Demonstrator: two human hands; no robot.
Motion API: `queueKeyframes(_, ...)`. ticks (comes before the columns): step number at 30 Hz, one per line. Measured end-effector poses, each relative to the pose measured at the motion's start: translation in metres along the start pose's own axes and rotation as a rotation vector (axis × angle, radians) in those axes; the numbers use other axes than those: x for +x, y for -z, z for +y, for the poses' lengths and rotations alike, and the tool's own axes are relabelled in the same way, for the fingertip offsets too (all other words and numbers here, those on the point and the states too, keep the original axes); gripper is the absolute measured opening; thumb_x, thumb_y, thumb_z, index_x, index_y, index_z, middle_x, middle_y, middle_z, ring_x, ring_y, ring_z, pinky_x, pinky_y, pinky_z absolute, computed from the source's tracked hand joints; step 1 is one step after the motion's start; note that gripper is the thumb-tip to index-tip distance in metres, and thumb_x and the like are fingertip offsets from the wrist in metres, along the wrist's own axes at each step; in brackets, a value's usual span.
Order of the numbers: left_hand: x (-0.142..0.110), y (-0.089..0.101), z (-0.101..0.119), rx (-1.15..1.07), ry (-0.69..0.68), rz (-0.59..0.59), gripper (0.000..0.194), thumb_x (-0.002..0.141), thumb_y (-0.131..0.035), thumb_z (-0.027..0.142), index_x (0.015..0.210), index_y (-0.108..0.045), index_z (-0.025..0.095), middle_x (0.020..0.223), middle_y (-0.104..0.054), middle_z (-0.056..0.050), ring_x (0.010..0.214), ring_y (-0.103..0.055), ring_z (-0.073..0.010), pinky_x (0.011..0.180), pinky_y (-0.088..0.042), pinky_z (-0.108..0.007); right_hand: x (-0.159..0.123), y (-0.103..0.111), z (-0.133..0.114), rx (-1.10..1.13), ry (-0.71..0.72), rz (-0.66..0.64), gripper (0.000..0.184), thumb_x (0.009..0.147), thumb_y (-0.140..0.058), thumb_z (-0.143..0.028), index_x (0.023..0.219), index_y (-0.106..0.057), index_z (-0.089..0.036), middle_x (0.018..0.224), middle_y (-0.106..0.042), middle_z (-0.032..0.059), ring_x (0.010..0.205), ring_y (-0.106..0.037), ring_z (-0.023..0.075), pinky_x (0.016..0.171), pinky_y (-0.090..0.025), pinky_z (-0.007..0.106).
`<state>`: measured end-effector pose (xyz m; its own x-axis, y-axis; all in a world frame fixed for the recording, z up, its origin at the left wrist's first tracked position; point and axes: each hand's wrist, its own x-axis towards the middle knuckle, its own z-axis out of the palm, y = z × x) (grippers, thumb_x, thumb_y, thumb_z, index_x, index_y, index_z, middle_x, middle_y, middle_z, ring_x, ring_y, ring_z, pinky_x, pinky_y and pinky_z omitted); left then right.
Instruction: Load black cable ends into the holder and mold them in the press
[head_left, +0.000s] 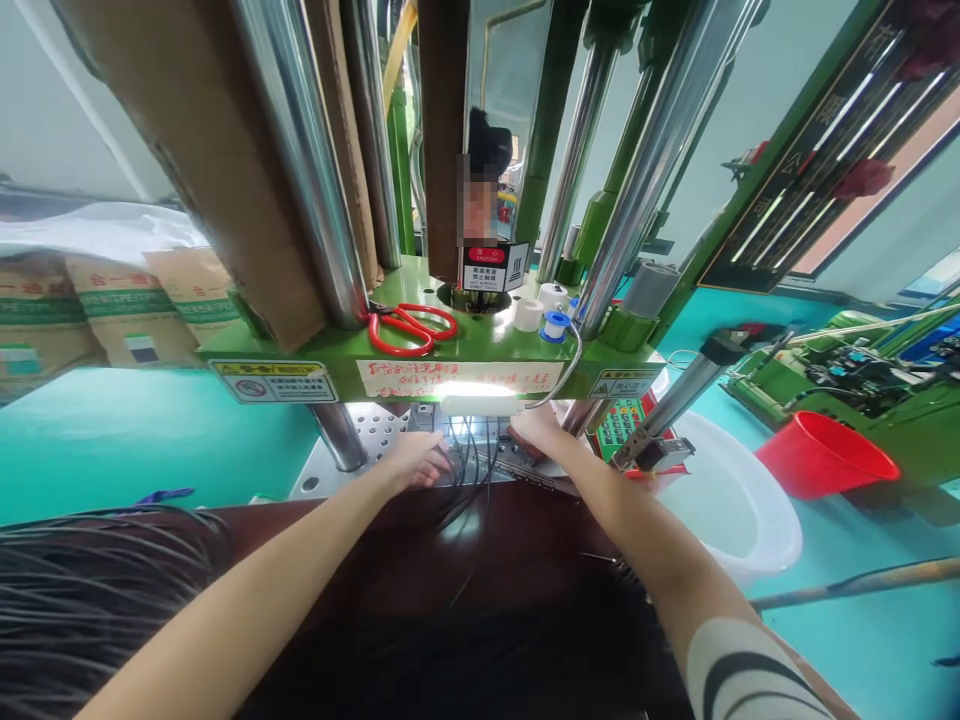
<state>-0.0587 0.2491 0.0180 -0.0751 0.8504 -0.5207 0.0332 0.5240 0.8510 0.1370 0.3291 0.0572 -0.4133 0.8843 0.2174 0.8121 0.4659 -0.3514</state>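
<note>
Under the green machine plate, my left hand (417,460) is just left of a bunch of thin black cables (471,462). Its fingers are slightly curled and apart, with nothing clearly held between them. My right hand (536,428) reaches in beneath the plate on the other side of the cables, close to a metal bar (536,476). Its fingertips are partly hidden, so their grip does not show. The cables run out of the lit metal mould area and hang over the dark red table edge (420,540). A white lamp (480,404) shines above both hands.
Red-handled scissors (411,330) and a blue-white spool (555,325) lie on the green plate (330,350). Steel columns (341,440) flank the work area. More black cables (97,600) lie at left. A white tub (780,530) and red bucket (825,458) stand right.
</note>
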Motion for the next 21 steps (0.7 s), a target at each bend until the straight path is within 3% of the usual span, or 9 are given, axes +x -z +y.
queueKeyframes(3,-0.025,0.007,0.002,0.110,-0.057,0.076,0.035,0.077,-0.046,0.045,0.095,-0.049,0.015,0.076,-0.064,-0.006,0.045,-0.051,-0.0100,0.041,-0.041,-0.022,-0.057,0.020,0.001,0.062,0.147,-0.119,0.024,0.085,-0.044,-0.014,0.097,-0.064,-0.017,0.099,-0.064,0.0049,0.095,-0.056,0.0156,0.087,-0.041,0.028)
queueKeyframes(5,-0.063,0.014,-0.004,0.273,-0.197,0.070,0.044,0.073,-0.052,0.048,0.105,-0.049,0.018,0.088,-0.064,-0.006,0.059,-0.058,-0.0142,0.050,-0.046,-0.025,-0.106,0.035,0.005,0.162,0.341,-0.311,0.028,0.084,-0.047,-0.027,0.108,-0.060,-0.018,0.105,-0.063,0.0058,0.098,-0.056,0.0161,0.089,-0.040,0.028)
queueKeyframes(6,-0.088,0.019,-0.011,0.444,-0.335,0.019,0.050,0.072,-0.052,0.050,0.111,-0.049,0.020,0.097,-0.064,-0.008,0.070,-0.060,-0.0172,0.059,-0.048,-0.029,-0.132,0.041,0.006,0.188,0.441,-0.414,0.046,0.079,-0.055,-0.038,0.120,-0.052,-0.018,0.118,-0.056,0.0085,0.108,-0.050,0.0194,0.094,-0.037,0.031)
queueKeyframes(7,-0.114,0.024,-0.021,0.653,-0.480,-0.045,0.055,0.071,-0.052,0.053,0.116,-0.048,0.023,0.106,-0.062,-0.009,0.082,-0.061,-0.0202,0.070,-0.049,-0.033,-0.155,0.046,0.008,0.173,0.530,-0.509,0.072,0.069,-0.063,-0.049,0.130,-0.041,-0.018,0.129,-0.047,0.0120,0.117,-0.043,0.0241,0.098,-0.033,0.035)
queueKeyframes(9,-0.165,0.034,-0.050,0.996,-0.737,-0.127,0.075,0.061,-0.059,0.060,0.128,-0.040,0.032,0.129,-0.049,-0.007,0.111,-0.050,-0.0263,0.090,-0.041,-0.038,-0.193,0.050,0.009,0.072,0.601,-0.582,0.094,0.061,-0.063,-0.061,0.138,-0.026,-0.022,0.140,-0.031,0.0156,0.126,-0.031,0.0313,0.103,-0.021,0.047)
queueKeyframes(12,-0.208,0.046,-0.104,1.320,-1.021,0.096,0.088,0.050,-0.058,0.071,0.129,-0.038,0.040,0.135,-0.044,-0.003,0.121,-0.040,-0.0320,0.099,-0.030,-0.045,-0.220,0.045,0.008,-0.116,0.553,-0.513,0.087,0.069,-0.055,-0.062,0.140,-0.021,-0.023,0.134,-0.038,0.0177,0.120,-0.036,0.0331,0.100,-0.018,0.054)
queueKeyframes(14,-0.211,0.050,-0.132,1.404,-1.056,0.335,0.073,0.060,-0.055,0.068,0.126,-0.043,0.040,0.134,-0.046,-0.001,0.122,-0.040,-0.0305,0.103,-0.022,-0.047,-0.221,0.038,0.008,-0.212,0.517,-0.470,0.080,0.074,-0.053,-0.058,0.138,-0.024,-0.020,0.117,-0.051,0.0157,0.106,-0.047,0.0293,0.093,-0.030,0.048)
queueKeyframes(16,-0.199,0.051,-0.146,1.422,-1.053,0.487,0.056,0.071,-0.050,0.061,0.121,-0.051,0.037,0.132,-0.048,-0.002,0.121,-0.041,-0.0281,0.104,-0.019,-0.046,-0.215,0.033,0.011,-0.281,0.518,-0.466,0.072,0.077,-0.053,-0.053,0.136,-0.029,-0.020,0.102,-0.056,0.0114,0.091,-0.053,0.0251,0.082,-0.039,0.039)
queueKeyframes(21,-0.160,0.044,-0.131,1.521,-1.044,0.500,0.043,0.082,-0.041,0.050,0.116,-0.057,0.029,0.125,-0.055,-0.007,0.114,-0.048,-0.0273,0.099,-0.025,-0.046,-0.189,0.028,0.029,-0.328,0.474,-0.425,0.055,0.080,-0.055,-0.045,0.127,-0.041,-0.020,0.094,-0.058,0.0076,0.085,-0.056,0.0226,0.072,-0.042,0.032)
